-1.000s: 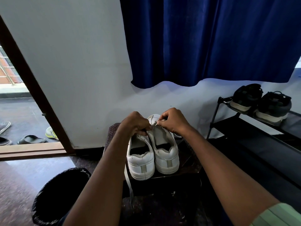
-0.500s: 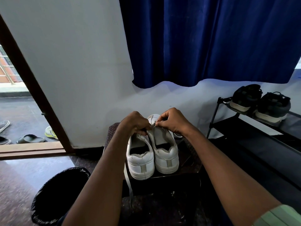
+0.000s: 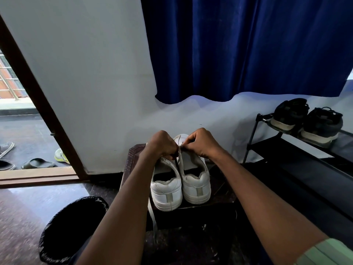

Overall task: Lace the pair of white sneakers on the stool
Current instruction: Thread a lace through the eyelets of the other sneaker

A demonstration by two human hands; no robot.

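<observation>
White sneakers (image 3: 179, 184), dark stool (image 3: 131, 159), deep-blue curtain (image 3: 238, 46).

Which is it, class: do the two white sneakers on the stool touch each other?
Touching: the head view shows the left sneaker pressed against the right sneaker, no gap.

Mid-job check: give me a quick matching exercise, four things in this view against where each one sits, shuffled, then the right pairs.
Things:
1. white sneakers
2. black bin
3. dark shoes
4. white lace

Places:
A. on the floor by the left forearm
B. hanging over the stool's front edge
C. on the rack's top shelf, at right
D. side by side on the stool, heels toward the camera

Pairs: 1-D, 2-A, 3-C, 4-B
</observation>
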